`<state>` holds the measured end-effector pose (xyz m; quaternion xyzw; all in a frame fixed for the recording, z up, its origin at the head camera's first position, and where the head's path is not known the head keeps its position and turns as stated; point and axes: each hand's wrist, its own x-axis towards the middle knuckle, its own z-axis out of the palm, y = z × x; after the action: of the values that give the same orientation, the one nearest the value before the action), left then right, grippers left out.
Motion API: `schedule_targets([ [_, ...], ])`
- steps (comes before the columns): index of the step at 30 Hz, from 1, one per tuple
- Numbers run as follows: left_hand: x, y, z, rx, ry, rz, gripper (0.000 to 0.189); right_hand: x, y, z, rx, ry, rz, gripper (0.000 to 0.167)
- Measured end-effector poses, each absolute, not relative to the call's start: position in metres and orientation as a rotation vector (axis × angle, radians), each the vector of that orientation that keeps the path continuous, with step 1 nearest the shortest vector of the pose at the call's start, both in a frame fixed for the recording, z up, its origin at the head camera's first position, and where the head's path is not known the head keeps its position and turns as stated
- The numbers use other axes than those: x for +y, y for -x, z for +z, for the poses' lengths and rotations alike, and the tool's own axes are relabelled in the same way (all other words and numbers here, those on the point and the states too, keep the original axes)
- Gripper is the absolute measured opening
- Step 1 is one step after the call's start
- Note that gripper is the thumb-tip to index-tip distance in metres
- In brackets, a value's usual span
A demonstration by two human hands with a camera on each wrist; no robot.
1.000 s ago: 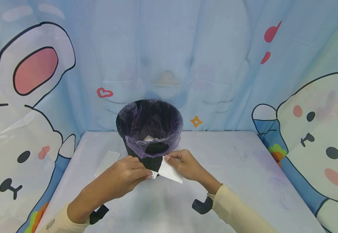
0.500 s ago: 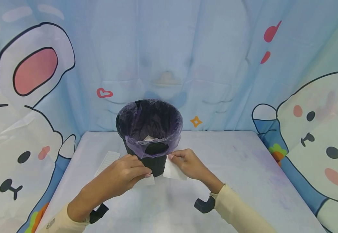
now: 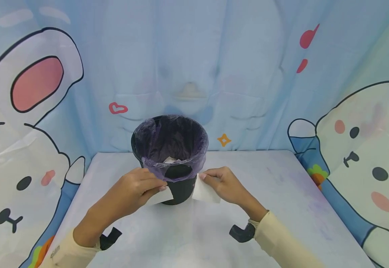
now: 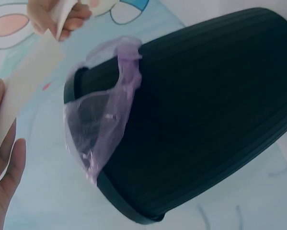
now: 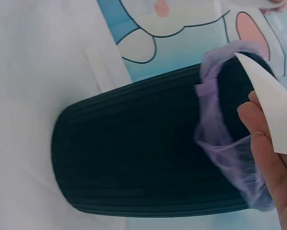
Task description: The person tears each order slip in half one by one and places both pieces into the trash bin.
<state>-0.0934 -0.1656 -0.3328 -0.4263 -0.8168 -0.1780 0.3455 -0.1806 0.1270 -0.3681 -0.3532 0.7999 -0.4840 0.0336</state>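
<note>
In the head view my left hand (image 3: 135, 191) pinches a small piece of white paper (image 3: 162, 196) in front of the bin. To the bin's right my right hand (image 3: 228, 188) pinches another piece of white paper (image 3: 206, 191) between thumb and fingers. A gap separates the two pieces. Between and behind the hands stands a black ribbed bin (image 3: 182, 191), lined with a translucent purple bag (image 3: 194, 165) folded over its rim. White scraps (image 3: 170, 160) lie inside. The left wrist view shows a paper piece (image 4: 28, 79) hanging beside the bag's edge.
A white-covered table (image 3: 264, 178) carries the bin near its back edge. Behind it hangs a blue curtain (image 3: 194, 56) with cartoon animals. In the right wrist view a pale flat strip (image 5: 107, 69) lies beside the bin.
The two paper pieces met at their edges a second ago and are now apart. Both hands have risen slightly, the left moving left and the right moving right.
</note>
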Motion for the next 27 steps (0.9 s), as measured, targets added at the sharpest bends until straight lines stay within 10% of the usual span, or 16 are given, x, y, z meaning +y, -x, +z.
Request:
schedule_targets([
  [27,-0.186,0.141,-0.309,-2.047,0.592,-0.742,0.025,0.079,0.221,-0.307,2.507,1.262,-2.028,0.027],
])
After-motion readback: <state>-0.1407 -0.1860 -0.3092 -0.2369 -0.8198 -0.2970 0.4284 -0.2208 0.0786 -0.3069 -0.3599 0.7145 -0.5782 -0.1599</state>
